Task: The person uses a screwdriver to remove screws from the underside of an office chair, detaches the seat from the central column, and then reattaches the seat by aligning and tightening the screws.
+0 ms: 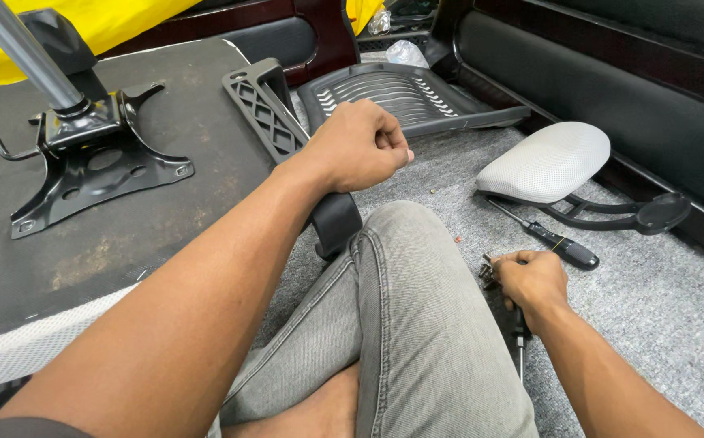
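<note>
- Grey-jeaned knee (pixel 417 324) is rising between our hands, hiding the floor there.
- We are clenching our right hand (pixel 532 280) around small metal hardware (pixel 488 269) on the carpet (pixel 676 308), near a screwdriver (pixel 558 243).
- We are resting our left hand (pixel 360 146), fisted and empty, above a black armrest (pixel 287 138).
- Farther off, a white headrest cushion (pixel 546 162) is lying.
</note>
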